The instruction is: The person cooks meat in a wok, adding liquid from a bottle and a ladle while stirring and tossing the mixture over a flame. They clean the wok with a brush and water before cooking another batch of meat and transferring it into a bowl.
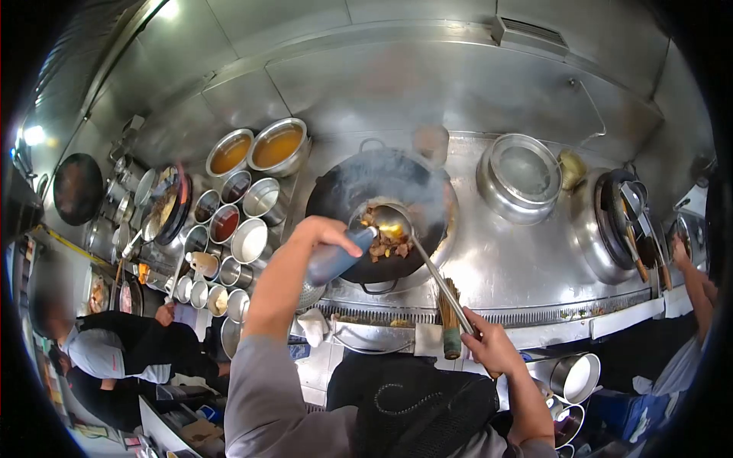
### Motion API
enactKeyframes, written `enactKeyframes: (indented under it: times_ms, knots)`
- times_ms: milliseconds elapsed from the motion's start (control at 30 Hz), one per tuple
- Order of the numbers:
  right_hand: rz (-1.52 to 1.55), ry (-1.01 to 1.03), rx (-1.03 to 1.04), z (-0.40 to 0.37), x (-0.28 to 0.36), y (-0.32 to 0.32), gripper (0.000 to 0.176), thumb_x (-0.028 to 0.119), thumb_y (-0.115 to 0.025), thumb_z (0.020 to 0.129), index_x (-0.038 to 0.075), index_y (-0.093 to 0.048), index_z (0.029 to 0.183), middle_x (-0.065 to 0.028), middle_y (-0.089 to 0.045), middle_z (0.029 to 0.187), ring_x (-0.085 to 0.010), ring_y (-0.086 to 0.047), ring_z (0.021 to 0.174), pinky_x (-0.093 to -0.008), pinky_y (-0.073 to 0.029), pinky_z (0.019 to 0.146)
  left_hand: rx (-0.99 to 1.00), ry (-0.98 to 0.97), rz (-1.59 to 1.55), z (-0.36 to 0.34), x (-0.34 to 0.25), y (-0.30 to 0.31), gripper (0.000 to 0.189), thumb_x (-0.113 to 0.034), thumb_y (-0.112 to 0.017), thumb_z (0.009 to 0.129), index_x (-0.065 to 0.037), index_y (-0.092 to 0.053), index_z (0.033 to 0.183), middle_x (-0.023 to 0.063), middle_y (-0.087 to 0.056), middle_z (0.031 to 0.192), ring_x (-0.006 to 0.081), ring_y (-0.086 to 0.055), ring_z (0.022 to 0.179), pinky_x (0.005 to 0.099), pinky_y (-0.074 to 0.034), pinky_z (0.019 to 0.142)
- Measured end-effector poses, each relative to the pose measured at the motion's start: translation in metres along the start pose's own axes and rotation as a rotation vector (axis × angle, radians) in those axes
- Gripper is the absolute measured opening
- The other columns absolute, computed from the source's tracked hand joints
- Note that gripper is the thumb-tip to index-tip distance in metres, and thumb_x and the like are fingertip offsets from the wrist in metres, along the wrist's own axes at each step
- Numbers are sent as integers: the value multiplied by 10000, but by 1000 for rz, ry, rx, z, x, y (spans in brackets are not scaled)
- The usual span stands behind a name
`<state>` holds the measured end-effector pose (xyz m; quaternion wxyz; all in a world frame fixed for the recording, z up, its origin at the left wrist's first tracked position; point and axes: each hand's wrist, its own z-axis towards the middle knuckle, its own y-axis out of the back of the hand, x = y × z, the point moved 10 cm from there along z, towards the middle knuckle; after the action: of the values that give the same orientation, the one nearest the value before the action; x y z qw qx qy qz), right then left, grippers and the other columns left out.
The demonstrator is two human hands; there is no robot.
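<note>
A black wok (pixel 336 191) sits on the stove, with smoke rising over browned pieces of food (pixel 389 248) in it. My left hand (pixel 327 231) is wrapped round a bluish bottle (pixel 330 261), tilted with its mouth over the wok. In my right hand (pixel 492 345) is the handle of a long metal ladle (pixel 437 276). The ladle's bowl lies in the wok by the food, with yellowish liquid in it. Whether liquid is leaving the bottle I cannot make out.
Left of the wok stand metal bowls of amber liquid (pixel 276 146) and several seasoning pots (pixel 250 241). A bamboo brush (pixel 451 336) leans at the stove's front edge. A large steel pot (pixel 519 183) is to the right. Co-workers stand at far left (pixel 130 343) and far right (pixel 691 305).
</note>
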<state>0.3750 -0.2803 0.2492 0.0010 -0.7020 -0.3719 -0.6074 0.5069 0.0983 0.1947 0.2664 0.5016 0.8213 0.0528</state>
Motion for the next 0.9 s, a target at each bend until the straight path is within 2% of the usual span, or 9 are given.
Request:
enactKeyframes:
  times_ms: [33, 133, 233, 300, 467, 533, 633, 733, 900]
  knots:
    - [250, -186, 93, 0, -18, -8, 590, 93, -684, 867, 53, -499, 1426, -150, -619, 649, -220, -587, 515, -348, -500, 556, 51, 62, 14, 17, 2, 2, 1053, -594, -848, 610, 60, -504, 1359, 214, -604, 1285, 325, -628, 1133, 427, -492, 957]
    - [198, -125, 125, 10, -13, -10, 576, 89, -683, 872, 94, -517, 1423, -131, -602, 631, -193, -569, 516, -332, -488, 544, 45, 126, 42, 21, -2, 8, 1010, -570, -848, 627, 47, -513, 1353, 209, -613, 1275, 322, -646, 1092, 435, -505, 920]
    - [-413, 126, -107, 24, -30, 3, 589, 97, -639, 877, 162, -488, 1442, -148, -648, 761, -272, -636, 570, -396, -523, 553, 10, 101, 111, 0, 18, 5, 995, -563, -855, 627, 43, -518, 1340, 208, -615, 1260, 317, -633, 1105, 421, -491, 929]
    - [-832, 137, -247, 28, -41, 18, 605, 118, -608, 863, 187, -459, 1445, -163, -652, 880, -379, -655, 655, -480, -544, 592, -333, -230, -40, -39, 33, 20, 1055, -636, -815, 635, 54, -496, 1366, 212, -605, 1276, 308, -594, 1168, 396, -450, 992]
    - [-781, 212, -293, 50, -30, -3, 614, 71, -646, 859, 119, -465, 1443, -169, -621, 854, -392, -632, 676, -493, -507, 582, -982, -320, -498, -123, 190, 12, 1140, -460, -927, 585, 44, -367, 1440, 203, -553, 1311, 286, -520, 1250, 367, -380, 1079]
    - [-796, 339, -278, 72, 9, -32, 600, 21, -633, 876, 81, -458, 1447, -128, -607, 815, -279, -632, 613, -409, -496, 538, -1084, -426, -725, -173, 222, 6, 1037, -407, -938, 593, 28, -421, 1380, 172, -578, 1270, 268, -555, 1193, 364, -419, 1042]
    - [-2, 59, -83, 121, 48, -93, 578, -22, -567, 924, 4, -396, 1476, -3, -492, 695, -45, -473, 527, -236, -385, 454, -1434, -350, -741, -225, 297, 5, 910, -349, -938, 611, -3, -450, 1296, 134, -598, 1198, 243, -591, 1110, 376, -468, 972]
    - [443, -17, 87, 176, 110, -172, 588, -7, -539, 947, 35, -362, 1506, -10, -541, 685, -69, -488, 477, -226, -402, 423, -1775, -127, -544, -257, 354, 9, 979, -295, -922, 625, 12, -373, 1374, 184, -561, 1237, 284, -583, 1128, 396, -463, 994]
    - [618, 103, 300, 281, 209, -301, 598, 39, -586, 964, 32, -341, 1509, -52, -566, 747, -108, -513, 489, -249, -413, 411, -1842, -67, -616, -209, 446, 13, 1083, -280, -944, 606, 62, -294, 1401, 227, -479, 1315, 311, -529, 1203, 405, -434, 1041]
